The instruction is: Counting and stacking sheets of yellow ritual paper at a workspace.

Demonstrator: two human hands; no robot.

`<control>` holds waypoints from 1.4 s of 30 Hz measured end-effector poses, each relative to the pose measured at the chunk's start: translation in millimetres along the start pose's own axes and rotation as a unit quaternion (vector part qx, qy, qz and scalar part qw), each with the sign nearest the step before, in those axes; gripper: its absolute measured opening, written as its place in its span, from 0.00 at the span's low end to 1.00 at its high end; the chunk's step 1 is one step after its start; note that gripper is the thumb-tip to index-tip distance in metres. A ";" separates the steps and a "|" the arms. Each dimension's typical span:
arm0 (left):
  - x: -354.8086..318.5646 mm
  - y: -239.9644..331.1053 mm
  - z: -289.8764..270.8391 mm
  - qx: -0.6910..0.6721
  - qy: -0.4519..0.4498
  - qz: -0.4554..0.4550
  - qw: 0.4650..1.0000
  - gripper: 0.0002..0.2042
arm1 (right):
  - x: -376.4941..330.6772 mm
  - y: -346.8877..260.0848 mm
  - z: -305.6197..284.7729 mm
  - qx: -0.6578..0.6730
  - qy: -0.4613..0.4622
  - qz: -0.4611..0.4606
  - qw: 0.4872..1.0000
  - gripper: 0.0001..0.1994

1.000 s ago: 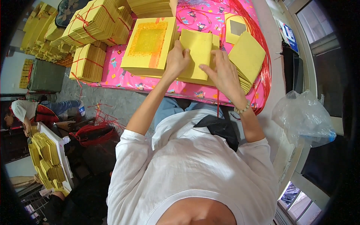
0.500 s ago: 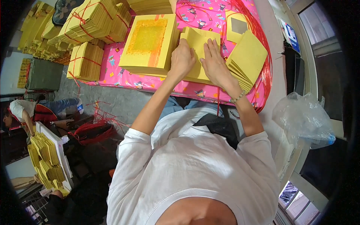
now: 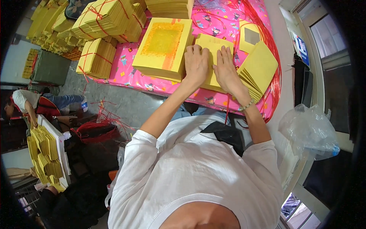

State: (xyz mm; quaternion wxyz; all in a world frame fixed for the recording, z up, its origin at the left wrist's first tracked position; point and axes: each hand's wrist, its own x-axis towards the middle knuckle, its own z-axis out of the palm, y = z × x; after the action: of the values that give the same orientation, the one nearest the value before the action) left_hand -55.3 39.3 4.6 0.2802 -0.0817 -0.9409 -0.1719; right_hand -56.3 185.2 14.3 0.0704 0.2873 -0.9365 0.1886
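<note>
A yellow paper sheet (image 3: pixel 215 41) lies folded on the pink-covered table, under both my hands. My left hand (image 3: pixel 196 65) has its fingers curled down at the sheet's left edge; the fingertips are hidden. Flat on the paper rests my right hand (image 3: pixel 228 72), fingers stretched out, a beaded bracelet at its wrist. Left of them stands a thick block of yellow paper (image 3: pixel 143 59) whose top carries an orange-edged square print. To the right, a fanned stack of yellow paper (image 3: pixel 261 68) leans near my right wrist.
Red strings (image 3: pixel 277 72) run down the table's right edge (image 3: pixel 271 19). Bundles of yellow paper tied with red string (image 3: pixel 96 60) are stacked at left. A clear plastic bag (image 3: pixel 309 129) is at right. Another person (image 3: pixel 28 103) handles yellow paper (image 3: pixel 45 152) at far left.
The view has shifted a little. My left hand has moved from holding the sheet's raised upper part to lower on its left edge. The paper's top now lies flatter; my right hand stays flat.
</note>
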 end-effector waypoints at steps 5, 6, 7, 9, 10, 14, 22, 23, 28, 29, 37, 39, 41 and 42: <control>6.1 -8.0 -10.4 -0.054 -0.056 0.017 0.997 0.12 | 8.3 -9.5 -16.6 0.023 0.003 0.006 1.000 0.25; 6.6 -9.9 -11.9 -0.055 -0.056 0.017 0.997 0.12 | 10.2 -11.0 -20.0 0.036 0.019 -0.012 0.999 0.25; 6.8 -11.8 -13.4 -0.066 -0.055 0.028 0.996 0.12 | 11.6 -13.1 -23.9 0.048 0.034 -0.030 0.998 0.24; 8.7 -14.4 -19.8 -0.075 -0.053 0.038 0.995 0.13 | 16.2 -20.6 -34.0 0.075 0.040 -0.031 0.996 0.23; 8.2 -14.8 -23.2 -0.097 -0.054 0.035 0.993 0.13 | 18.4 -25.0 -39.4 0.101 0.045 -0.031 0.993 0.23; 7.7 -14.9 -50.6 -0.159 -0.022 0.047 0.986 0.18 | 29.3 -40.8 -60.6 0.118 0.088 -0.056 0.988 0.21; -6.4 -70.8 -127.1 -0.129 -0.140 0.032 0.981 0.21 | 46.3 -63.2 -42.0 0.164 0.012 -0.137 0.977 0.10; -10.1 -79.5 -131.6 -0.127 -0.140 0.030 0.982 0.21 | 47.2 -67.6 -36.4 0.165 0.011 -0.139 0.976 0.10; -21.4 -112.0 -138.3 -0.109 -0.171 0.011 0.979 0.22 | 47.6 -89.3 -16.5 0.104 0.001 -0.173 0.980 0.11; -20.9 -115.5 -138.4 -0.108 -0.173 0.010 0.979 0.21 | 48.0 -92.2 -14.2 0.088 0.020 -0.180 0.980 0.11; -15.9 -135.1 -134.5 -0.183 -0.202 -0.012 0.962 0.10 | 53.6 -92.4 -9.9 0.115 0.006 -0.146 0.983 0.08; -17.1 -138.5 -132.7 -0.192 -0.203 -0.019 0.960 0.09 | 55.4 -91.6 -9.7 0.124 -0.001 -0.138 0.983 0.08; -18.8 -141.1 -131.4 -0.197 -0.204 -0.025 0.959 0.08 | 56.3 -91.4 -10.2 0.120 -0.008 -0.127 0.985 0.09; -19.2 -141.9 -130.4 -0.197 -0.204 -0.026 0.959 0.08 | 56.7 -91.2 -9.6 0.120 -0.009 -0.128 0.985 0.09</control>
State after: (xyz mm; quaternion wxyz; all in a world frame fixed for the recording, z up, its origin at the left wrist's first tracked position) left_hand -9.8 -141.6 56.8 0.0563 -0.1443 -0.9274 -0.3405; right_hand -51.4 90.3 65.3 0.0509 0.4123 -0.8633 0.2866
